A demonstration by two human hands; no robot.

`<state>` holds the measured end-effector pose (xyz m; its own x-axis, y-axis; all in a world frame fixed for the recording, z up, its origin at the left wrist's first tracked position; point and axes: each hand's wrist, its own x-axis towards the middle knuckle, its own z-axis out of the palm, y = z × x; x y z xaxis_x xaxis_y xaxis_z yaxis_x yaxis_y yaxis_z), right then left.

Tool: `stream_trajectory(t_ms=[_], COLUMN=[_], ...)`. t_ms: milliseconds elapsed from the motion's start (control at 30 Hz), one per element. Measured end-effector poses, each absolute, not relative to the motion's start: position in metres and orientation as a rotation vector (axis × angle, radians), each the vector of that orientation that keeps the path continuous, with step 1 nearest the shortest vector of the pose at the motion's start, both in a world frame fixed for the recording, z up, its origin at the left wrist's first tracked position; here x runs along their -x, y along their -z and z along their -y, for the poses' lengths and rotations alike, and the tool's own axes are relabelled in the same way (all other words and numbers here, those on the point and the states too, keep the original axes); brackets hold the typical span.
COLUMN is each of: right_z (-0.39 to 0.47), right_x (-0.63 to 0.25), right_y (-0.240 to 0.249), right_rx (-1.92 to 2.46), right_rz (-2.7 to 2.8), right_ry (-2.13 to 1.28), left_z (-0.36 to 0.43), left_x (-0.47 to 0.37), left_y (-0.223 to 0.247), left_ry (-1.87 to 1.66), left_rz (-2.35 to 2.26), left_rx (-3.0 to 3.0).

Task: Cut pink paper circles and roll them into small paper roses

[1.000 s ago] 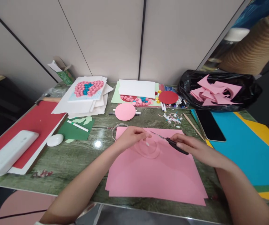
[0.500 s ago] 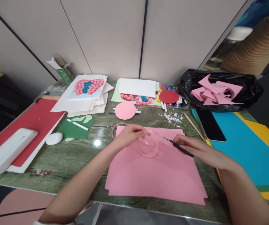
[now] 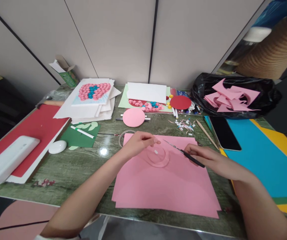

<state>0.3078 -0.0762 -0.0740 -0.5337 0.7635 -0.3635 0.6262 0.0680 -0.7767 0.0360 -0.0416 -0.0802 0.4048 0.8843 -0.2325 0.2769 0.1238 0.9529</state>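
Observation:
My right hand (image 3: 206, 156) is closed around black-handled scissors (image 3: 191, 158), whose thin tips point left toward my other hand. Over the upper part of the pink sheets (image 3: 168, 190), my left hand (image 3: 143, 142) pinches something small and pinkish between its fingertips, too small to make out. A curved pink paper strip (image 3: 162, 164) lies on the sheets just below my left fingers, with a tiny white piece (image 3: 156, 152) inside its curve. The scissor tips are a short gap away from my left fingertips.
Behind the sheets are a pink oval (image 3: 133, 117), a red oval (image 3: 180, 102) and small paper scraps (image 3: 185, 125). A black bag (image 3: 198, 90) of pink offcuts stands back right, near a phone (image 3: 225, 133) on blue paper. White sheets (image 3: 67, 106) and a green sheet (image 3: 88, 141) lie left.

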Motion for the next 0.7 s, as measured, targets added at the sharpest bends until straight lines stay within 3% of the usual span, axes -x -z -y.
stream_trajectory(t_ms=[700], right_z=[0.0754], right_x=[-0.3064], right_y=[0.0722], right_rx=[1.439], right_rz=[2.22], right_ry=[-1.488], left_z=[0.042], left_x=[-0.0352], left_y=[0.0799], left_ry=[-0.619], left_rz=[-1.087], left_rx=[-1.425])
